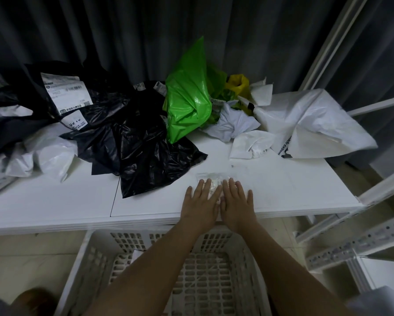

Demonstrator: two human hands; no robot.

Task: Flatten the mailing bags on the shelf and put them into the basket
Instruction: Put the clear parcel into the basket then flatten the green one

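Note:
A small clear plastic bag (212,179) with a white label lies flat near the front edge of the white shelf (77,201). My left hand (200,204) and my right hand (236,201) lie side by side on it, fingers straight, pressing it down. Behind them is a heap of crumpled mailing bags: black ones (134,137) with shipping labels, a green one (189,94), a yellow one (238,84) and white ones (305,124). The white slotted basket (95,254) stands on the floor below the shelf's front edge, under my forearms.
More white bags (43,153) lie at the shelf's left. White metal shelf uprights and a perforated rail (362,242) stand to the right. A dark curtain hangs behind the shelf. Something white (138,255) lies inside the basket.

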